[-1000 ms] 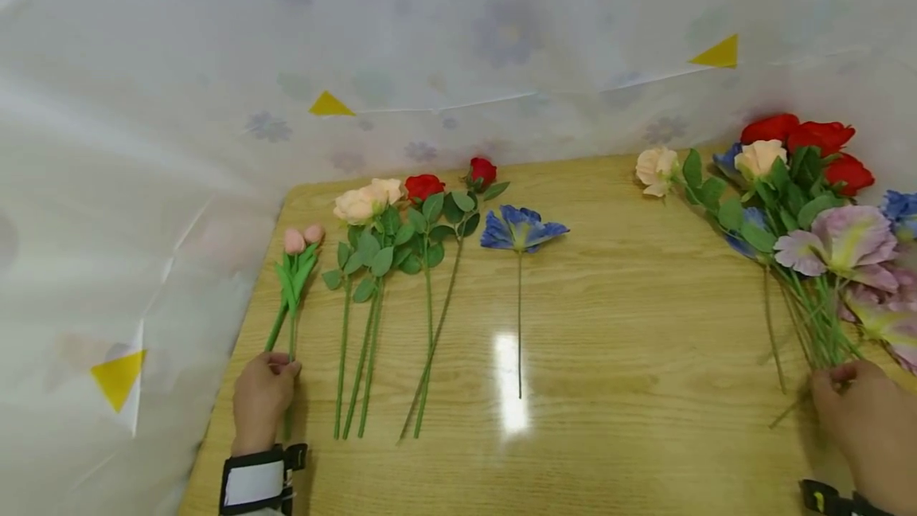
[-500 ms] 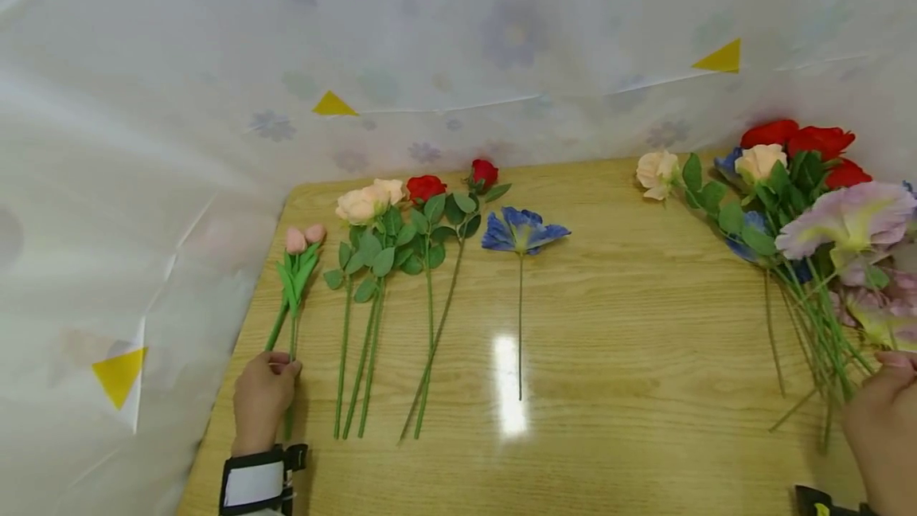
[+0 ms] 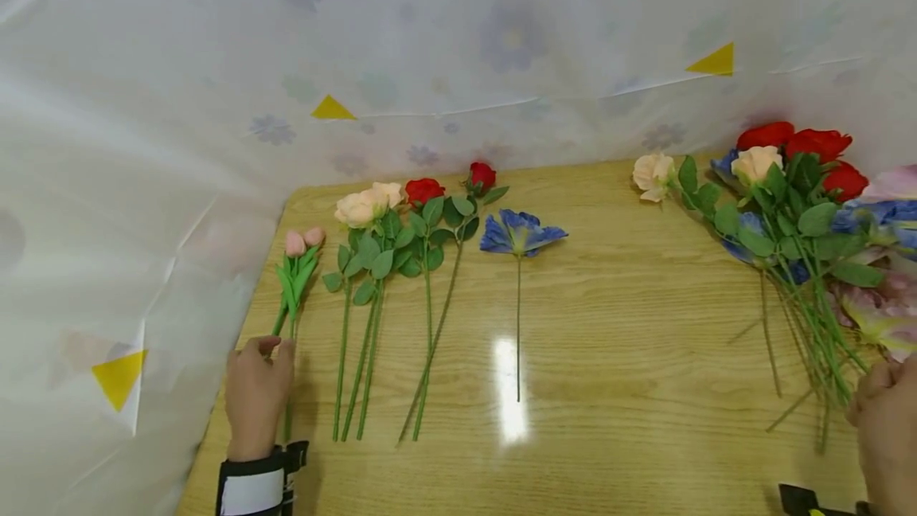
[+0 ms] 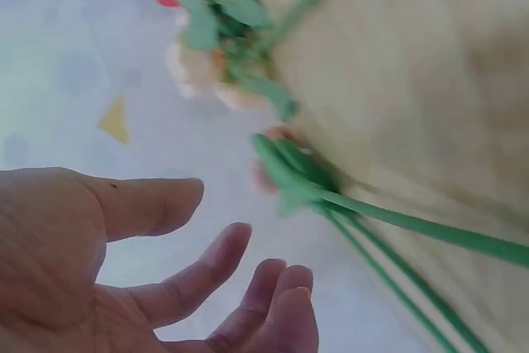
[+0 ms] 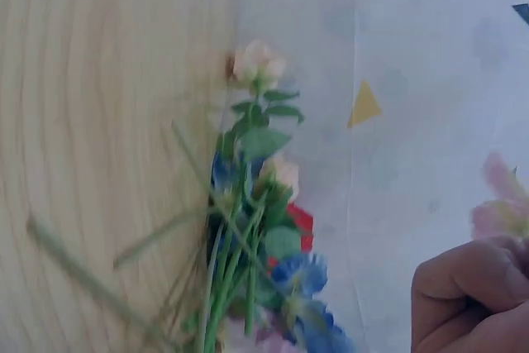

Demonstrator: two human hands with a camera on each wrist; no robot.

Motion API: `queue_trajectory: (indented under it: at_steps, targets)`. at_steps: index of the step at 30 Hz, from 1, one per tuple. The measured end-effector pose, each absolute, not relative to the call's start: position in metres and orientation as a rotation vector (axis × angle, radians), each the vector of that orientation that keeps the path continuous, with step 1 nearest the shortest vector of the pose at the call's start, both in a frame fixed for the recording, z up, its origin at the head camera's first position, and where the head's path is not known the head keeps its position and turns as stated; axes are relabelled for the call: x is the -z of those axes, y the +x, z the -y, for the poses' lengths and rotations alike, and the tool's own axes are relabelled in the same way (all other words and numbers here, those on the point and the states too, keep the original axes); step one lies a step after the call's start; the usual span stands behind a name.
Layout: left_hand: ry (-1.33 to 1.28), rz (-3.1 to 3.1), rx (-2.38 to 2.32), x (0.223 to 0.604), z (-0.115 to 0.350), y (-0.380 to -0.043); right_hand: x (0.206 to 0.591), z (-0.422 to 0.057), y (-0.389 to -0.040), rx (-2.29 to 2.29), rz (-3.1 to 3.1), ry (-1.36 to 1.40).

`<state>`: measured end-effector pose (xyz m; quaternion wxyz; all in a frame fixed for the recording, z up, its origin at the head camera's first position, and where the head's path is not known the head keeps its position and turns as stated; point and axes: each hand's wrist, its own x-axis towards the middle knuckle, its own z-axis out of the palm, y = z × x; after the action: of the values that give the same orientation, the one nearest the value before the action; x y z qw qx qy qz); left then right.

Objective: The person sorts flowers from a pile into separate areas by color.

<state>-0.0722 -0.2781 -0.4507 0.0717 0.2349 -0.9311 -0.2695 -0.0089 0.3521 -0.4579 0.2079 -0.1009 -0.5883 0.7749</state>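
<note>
At the left of the head view, my left hand [image 3: 259, 392] hovers by the stems of two pink tulips [image 3: 295, 244]. Its fingers are loosely spread and hold nothing in the left wrist view, with the green tulip stems [image 4: 430, 231] beyond the fingertips. My right hand [image 3: 888, 420], partly cut off at the right edge, has its fingers curled round the stem of a pale purple flower [image 5: 502, 204], lifted above the pile. The gripped stem is mostly hidden. Below and beside it lie mixed flowers: red roses [image 3: 819, 144], cream roses [image 3: 756, 164] and blue flowers [image 3: 879, 217].
Cream roses [image 3: 360, 208], red roses [image 3: 424, 189] and one blue flower [image 3: 520, 232] lie in a row across the wooden table [image 3: 616, 436]. A pale flower-patterned sheet [image 3: 430, 30] with yellow triangles rises behind the table and along its left side.
My left hand has loosened from the tulip stems, which stay in place. The right hand has drawn a pale purple flower from the pile, up and to the right, uncovering blue petals.
</note>
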Motion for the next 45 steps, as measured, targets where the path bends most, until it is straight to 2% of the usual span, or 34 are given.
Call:
queue_trajectory:
  at_steps: [1,2,3,9,13,20,25,37,45]
  targets:
    - [0.677,2.779,0.823,0.446,0.273,-0.073,0.454,-0.345,-0.010,-2.103,1.681,-0.327]
    - [0.643,2.761,0.842,0.441,0.267,-0.074,0.446,-0.333,-0.010,-1.956,1.775,-0.503]
    - [0.606,2.746,0.866,0.435,0.260,-0.075,0.443,-0.326,-0.012,-1.925,1.780,-0.454]
    - [0.262,2.653,1.038,0.406,0.215,-0.079,0.442,-0.282,-0.028,-2.097,1.564,0.331]
    - [-0.004,2.596,1.129,0.394,0.182,-0.082,0.441,-0.254,-0.039,-2.212,1.485,0.564]
    - [-0.521,2.522,1.364,0.381,0.121,-0.083,0.437,-0.206,-0.045,-2.191,1.627,0.649]
    - [-0.782,2.532,1.588,0.371,0.085,-0.080,0.434,-0.180,-0.045,-2.184,1.678,0.711]
    - [-1.075,2.359,2.142,0.371,0.023,-0.075,0.436,-0.137,-0.038,-2.201,1.714,0.905]
    - [-0.959,2.055,2.428,0.372,0.008,-0.070,0.436,-0.131,-0.036,-2.215,1.832,0.900]
